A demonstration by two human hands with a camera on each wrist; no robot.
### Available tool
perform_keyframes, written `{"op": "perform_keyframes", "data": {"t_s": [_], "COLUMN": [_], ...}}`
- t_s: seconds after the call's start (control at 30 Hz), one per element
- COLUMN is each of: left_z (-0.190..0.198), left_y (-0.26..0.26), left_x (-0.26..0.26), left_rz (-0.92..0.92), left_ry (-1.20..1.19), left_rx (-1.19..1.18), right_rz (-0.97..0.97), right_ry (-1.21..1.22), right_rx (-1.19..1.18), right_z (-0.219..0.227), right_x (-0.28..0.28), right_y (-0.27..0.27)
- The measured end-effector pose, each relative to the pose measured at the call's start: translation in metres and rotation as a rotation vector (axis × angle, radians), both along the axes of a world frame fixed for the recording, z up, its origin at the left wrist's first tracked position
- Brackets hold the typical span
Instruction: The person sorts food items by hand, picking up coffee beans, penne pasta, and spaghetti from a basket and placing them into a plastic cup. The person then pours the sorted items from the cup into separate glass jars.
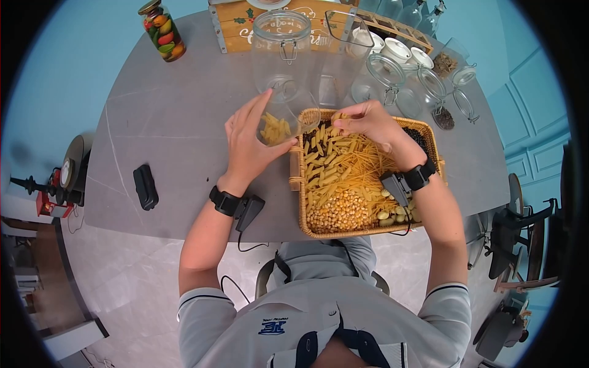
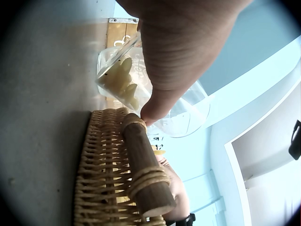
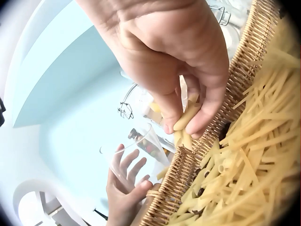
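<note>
My left hand [image 1: 250, 140] holds a clear container [image 1: 293, 118] between thumb and fingers, tilted beside the basket's left rim; penne [image 1: 274, 129] lie inside it. In the left wrist view the thumb of the left hand [image 2: 181, 56] is against the container, close to the wooden basket handle [image 2: 146, 165]. My right hand [image 1: 373, 124] is above the basket's far-left corner, and in the right wrist view it pinches several penne [image 3: 186, 117] between thumb and fingertips. The wicker basket [image 1: 302, 208] holds penne, thin flat noodles, corn kernels [image 1: 343, 210] and dark beans.
Past the container stands a tall clip-top jar [image 1: 282, 55], with open glass jars [image 1: 385, 73] behind the basket. A wooden crate [image 1: 236, 30] and a jar of colourful contents [image 1: 164, 34] are at the back. A black case [image 1: 145, 187] lies on the left of the table.
</note>
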State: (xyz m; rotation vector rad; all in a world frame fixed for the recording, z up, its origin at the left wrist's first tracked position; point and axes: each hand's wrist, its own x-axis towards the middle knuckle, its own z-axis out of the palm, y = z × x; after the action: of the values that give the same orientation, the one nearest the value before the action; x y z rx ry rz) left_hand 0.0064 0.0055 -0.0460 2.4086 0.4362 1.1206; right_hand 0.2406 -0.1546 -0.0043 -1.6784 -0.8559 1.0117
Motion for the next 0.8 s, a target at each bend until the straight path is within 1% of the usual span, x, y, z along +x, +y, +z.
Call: {"op": "perform_keyframes", "data": {"t_s": [0.07,0.17,0.27,0.3,0.4,0.5,0.6,0.7,0.8], "left_z": [0.000,0.001,0.000,0.000,0.000,0.001,0.000,0.000,0.000], "left_y": [0.000,0.000,0.000,0.000,-0.001,-0.001,-0.001,-0.001,-0.002], "left_x": [0.000,0.000,0.000,0.001,0.002,0.001,0.001,0.001,0.002], "left_rz": [0.001,0.000,0.001,0.001,0.002,0.004,0.000,-0.004,-0.004], "left_ry": [0.001,0.004,-0.008,-0.022,-0.033,-0.025,-0.035,-0.046,-0.050], "left_rx": [0.000,-0.004,-0.008,-0.013,-0.022,-0.022,-0.011,0.003,0.006], "right_rz": [-0.019,-0.029,0.054,0.045,0.156,0.272,0.339,0.346,0.336], "right_ry": [0.138,0.354,0.388,0.350,-0.046,-0.356,-0.576,-0.528,-0.377], "right_rx": [-0.017,0.081,0.195,0.213,0.144,0.100,0.100,0.144,0.212], "right_z": [0.005,0.016,0.049,0.058,0.064,0.055,0.046,0.044,0.051], "right_x": [0.004,0.007,-0.005,-0.015,-0.036,-0.047,-0.049,-0.051,-0.048], "right_y": [-0.002,0.001,0.016,0.023,0.042,0.056,0.062,0.059,0.051]}}
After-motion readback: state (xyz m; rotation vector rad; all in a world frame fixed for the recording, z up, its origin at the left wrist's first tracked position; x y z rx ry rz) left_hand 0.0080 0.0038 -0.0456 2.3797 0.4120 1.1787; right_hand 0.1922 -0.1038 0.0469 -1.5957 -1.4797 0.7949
